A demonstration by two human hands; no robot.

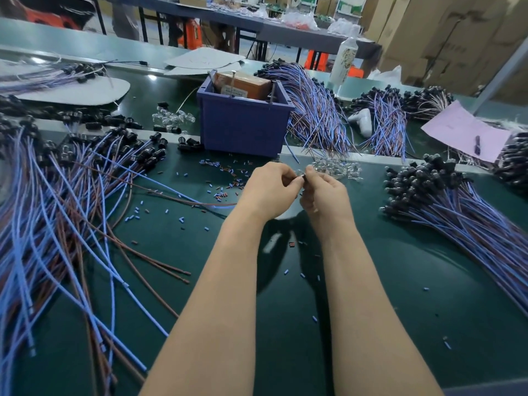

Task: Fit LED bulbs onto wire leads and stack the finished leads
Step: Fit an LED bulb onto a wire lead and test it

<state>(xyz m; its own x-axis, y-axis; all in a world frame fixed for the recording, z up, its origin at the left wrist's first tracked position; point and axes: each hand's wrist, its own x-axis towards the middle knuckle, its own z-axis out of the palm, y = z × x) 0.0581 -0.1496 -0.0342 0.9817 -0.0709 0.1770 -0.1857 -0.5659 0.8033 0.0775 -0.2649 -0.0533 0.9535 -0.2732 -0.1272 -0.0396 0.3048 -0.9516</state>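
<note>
A dark green table (pixel 371 310) is filling most of the view, and across its left side a loose heap of blue and brown wire leads (pixel 57 210) is sprawling, black sockets at their far ends. On the right, a neater stack of finished leads (pixel 457 210) is lying fanned out, its dark heads pointing toward the middle. A purple bin (pixel 243 127) is standing behind the hands, with more wire bundles (pixel 314 110) lying just beside it on the right. The person's left hand (pixel 270 190) and right hand (pixel 325 195) are meeting in front of the bin, above the table, fingers curled and fingertips pressing together. Both are pinching one small LED bulb (pixel 302 175) between them; which part each hand is gripping I cannot tell. A little pile of clear bulbs (pixel 340 168) is sitting just beyond the right hand. Tiny blue and red snippets (pixel 223 178) are lying scattered left of the hands.
</note>
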